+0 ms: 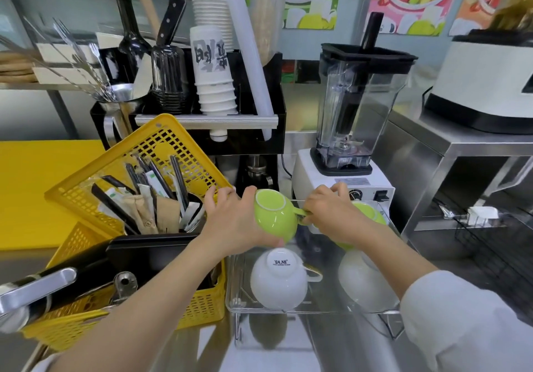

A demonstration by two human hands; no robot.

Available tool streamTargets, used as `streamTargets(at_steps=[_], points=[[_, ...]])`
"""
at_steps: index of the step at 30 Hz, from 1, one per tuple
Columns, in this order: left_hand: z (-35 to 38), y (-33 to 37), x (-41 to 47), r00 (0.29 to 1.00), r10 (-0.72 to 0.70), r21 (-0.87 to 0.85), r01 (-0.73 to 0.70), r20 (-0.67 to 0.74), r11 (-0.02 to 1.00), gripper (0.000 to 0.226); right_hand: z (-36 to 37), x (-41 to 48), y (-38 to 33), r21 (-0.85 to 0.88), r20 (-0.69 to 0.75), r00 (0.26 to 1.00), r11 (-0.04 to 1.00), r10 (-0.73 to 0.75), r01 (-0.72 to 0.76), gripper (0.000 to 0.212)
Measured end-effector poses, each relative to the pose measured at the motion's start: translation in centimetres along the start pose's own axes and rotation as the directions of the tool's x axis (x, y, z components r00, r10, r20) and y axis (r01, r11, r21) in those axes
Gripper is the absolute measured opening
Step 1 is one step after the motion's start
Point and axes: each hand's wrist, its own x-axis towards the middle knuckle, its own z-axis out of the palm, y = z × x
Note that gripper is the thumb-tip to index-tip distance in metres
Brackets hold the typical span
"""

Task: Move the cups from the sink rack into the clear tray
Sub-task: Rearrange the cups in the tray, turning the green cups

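Left hand (230,221) grips an upturned green cup (275,217) by its bowl above the clear tray (239,299). Right hand (331,216), just beside it, pinches that cup's handle. Below the hands two white cups (278,281) sit upside down in the tray; another green cup (372,213) lies behind the right hand.

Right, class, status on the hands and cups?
Left hand holds green cup upside down. Right hand at its handle. Two white cups in tray.

yellow basket (86,198) tilted, filled with straws | blender (354,106) set behind | paper cups (213,83) stacked in black holder (277,129)
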Motion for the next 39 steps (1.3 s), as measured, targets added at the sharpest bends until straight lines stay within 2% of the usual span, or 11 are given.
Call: streamTargets(at_steps=[3,9,13,17,22,26,31,39], points=[[-0.1,0.2,-0.2,0.999,-0.006,0.007,0.006,0.037,1.000,0.105,0.2,0.3,0.2,-0.031,0.026,1.000,0.999,-0.008,0.009,0.010],[-0.1,0.7,0.4,0.990,-0.064,0.034,0.060,0.127,0.998,0.106,1.2,0.8,0.6,-0.024,0.030,0.999,1.000,-0.019,0.020,0.016],[-0.1,1.2,0.5,0.987,-0.089,0.030,0.085,0.136,0.996,0.100,1.9,1.0,0.9,-0.025,0.030,0.999,1.000,-0.018,0.019,0.017],[0.0,1.7,0.7,0.979,-0.125,0.042,0.120,0.162,0.992,0.107,2.3,1.2,1.4,-0.047,0.011,1.000,0.999,-0.013,0.014,0.007],[0.2,1.8,0.8,0.960,-0.148,-0.001,0.153,0.238,0.988,0.108,2.6,1.0,1.8,-0.038,0.045,0.999,0.999,-0.019,0.021,0.010],[0.4,1.7,1.0,0.956,-0.148,0.009,0.151,0.253,0.988,0.110,2.3,1.1,1.8,-0.050,0.089,0.996,0.998,-0.027,0.032,0.012],[0.3,1.7,1.2,0.941,-0.152,0.030,0.150,0.302,0.988,0.116,2.7,1.0,2.0,-0.010,0.057,0.998,0.999,-0.036,0.037,0.012],[0.1,1.7,1.3,0.929,-0.152,0.093,0.128,0.337,0.987,0.119,2.1,0.8,2.0,0.038,0.097,0.995,0.999,-0.007,0.003,0.020]])
